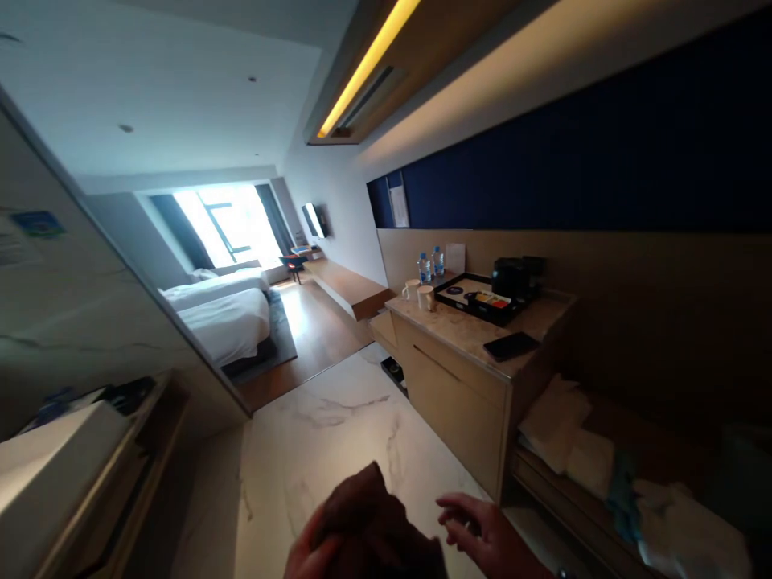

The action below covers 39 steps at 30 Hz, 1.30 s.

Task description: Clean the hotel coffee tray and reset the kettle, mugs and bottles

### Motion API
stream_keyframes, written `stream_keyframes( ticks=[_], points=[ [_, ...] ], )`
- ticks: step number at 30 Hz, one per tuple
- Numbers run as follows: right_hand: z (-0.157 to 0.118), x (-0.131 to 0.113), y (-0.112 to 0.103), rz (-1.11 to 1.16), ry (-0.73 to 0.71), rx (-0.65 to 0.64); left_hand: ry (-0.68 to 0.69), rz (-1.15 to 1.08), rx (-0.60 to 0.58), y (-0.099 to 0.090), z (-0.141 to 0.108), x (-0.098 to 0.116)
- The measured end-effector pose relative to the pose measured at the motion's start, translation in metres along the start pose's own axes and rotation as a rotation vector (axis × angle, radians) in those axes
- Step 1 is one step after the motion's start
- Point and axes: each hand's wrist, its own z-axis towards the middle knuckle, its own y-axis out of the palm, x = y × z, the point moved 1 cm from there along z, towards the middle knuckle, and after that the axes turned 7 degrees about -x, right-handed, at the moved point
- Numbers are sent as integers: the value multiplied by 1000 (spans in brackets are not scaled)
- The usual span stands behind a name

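At the bottom of the view, my left hand (312, 548) is wrapped round a bunched dark brown cloth (374, 527). Most of its fingers are hidden by the folds, and I cannot tell what kind of cloth item it is. Just right of the bundle, apart from it, my right hand (479, 531) is held up with loosely curled fingers spread apart and nothing in them. Both hands are above the marble floor (338, 426).
To the right, a cabinet (452, 386) bears a black phone (511, 346), a black tray (476, 310), two mugs (425, 297) and two water bottles (425, 268). Clothes (560, 426) lie on a low shelf beside it. A white basin (60, 462) stands left; beds (223, 322) are farther off.
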Motion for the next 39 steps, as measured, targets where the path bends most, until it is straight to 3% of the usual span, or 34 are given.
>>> stream_keyframes(
  ticks=[2,4,7,10,13,16,18,20,22,24,27,30,32,36,39],
  points=[
    [32,6,-30,-71,39,112,-16,78,79,-22,59,16],
    [62,7,-68,-171,49,234,9,179,79,-29,122,35],
    [99,6,-135,-347,56,410,36,261,-103,-3,219,71],
    [120,9,-205,-589,95,559,115,345,-311,59,312,105],
    [138,16,-268,-764,147,617,269,570,-352,139,388,114],
    [168,23,-318,-849,212,605,451,945,-321,222,443,84],
    [191,28,-343,-922,283,525,592,1191,-469,270,472,49],
    [210,34,-362,-948,352,406,672,1366,-691,307,499,15],
    [219,41,-375,-926,371,307,649,1490,-812,327,528,-7],
    [218,48,-382,-894,328,265,596,1576,-779,331,556,-13],
    [206,60,-388,-867,239,241,549,1611,-613,318,587,-4],
    [198,76,-391,-861,150,172,478,1509,-512,314,595,5],
    [199,90,-393,-900,82,152,520,1439,-531,328,591,3],
    [207,113,-396,-1182,-109,300,597,1526,-604,363,597,-10],
    [209,118,-396,-1413,-184,364,513,1640,-520,357,629,-10]
  ],
)
